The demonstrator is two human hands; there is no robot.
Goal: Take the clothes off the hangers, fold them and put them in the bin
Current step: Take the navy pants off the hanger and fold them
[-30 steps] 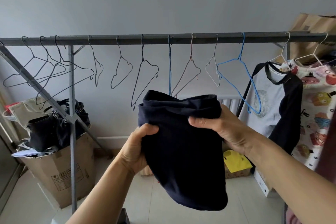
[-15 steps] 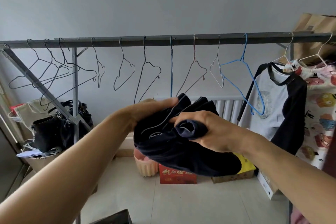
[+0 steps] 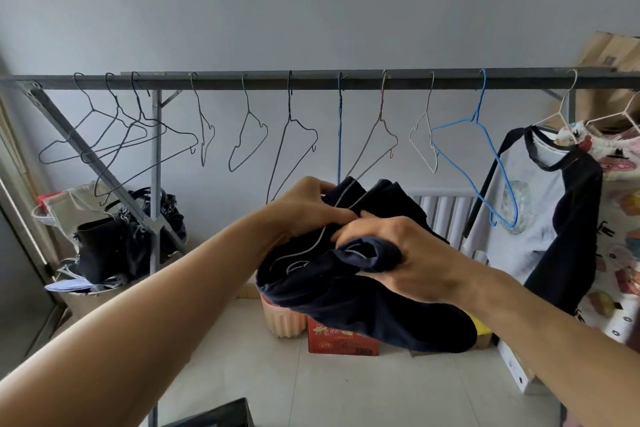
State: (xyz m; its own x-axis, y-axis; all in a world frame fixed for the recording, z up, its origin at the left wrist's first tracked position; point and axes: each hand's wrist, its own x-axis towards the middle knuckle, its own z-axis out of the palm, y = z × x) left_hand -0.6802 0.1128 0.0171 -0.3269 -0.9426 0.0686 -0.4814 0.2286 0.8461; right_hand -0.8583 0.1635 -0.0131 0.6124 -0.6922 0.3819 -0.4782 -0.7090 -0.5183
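Head view: dark navy garment (image 3: 367,302) bunched in mid-air below the middle of the clothes rail (image 3: 311,80), above the floor boxes. Left hand (image 3: 308,208) curled over the top rear of the bundle, fingers closed on the cloth. Right hand (image 3: 408,253) wrapped round a rolled edge at the front, thumb and fingers clamped on it. Both closed tight on the fabric, neither loose. Thin pale piping visible along the folds between the two.

Along the rail, a row of bare wire hangers, among them a blue hanger (image 3: 481,152) towards the right end. Two pieces hanging at the rail's right end: a grey raglan shirt (image 3: 540,211) with dark sleeves, and beside it a cartoon-print garment (image 3: 620,239), partly cut off by the frame edge.

Step in hand, by judgement: folding, roughly midway, cloth doubled but not yet flat. Next move likely calls for squaring the bundle, then carrying it to the bin. Bin itself not identifiable with certainty; dark corner at the bottom edge of the frame too cropped to name.
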